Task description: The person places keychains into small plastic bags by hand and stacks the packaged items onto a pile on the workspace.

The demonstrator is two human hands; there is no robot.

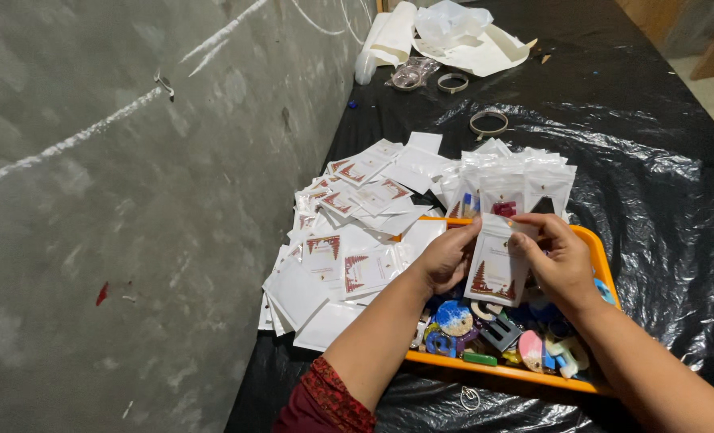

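Both hands hold one small white printed card in a clear sleeve (495, 265) above an orange tray (594, 240). My left hand (447, 256) pinches its left edge and my right hand (556, 261) grips its right side near the top. Below the hands, the tray holds several colourful letter-shaped pieces (485, 329). A row of filled clear packets (517, 184) stands at the tray's far end.
A loose heap of white printed cards (349, 232) lies left of the tray on black plastic sheeting (662, 160). Farther back are two tape rings (488, 123), crumpled white paper (461, 36) and a clear bag. A grey concrete wall (132, 200) runs along the left.
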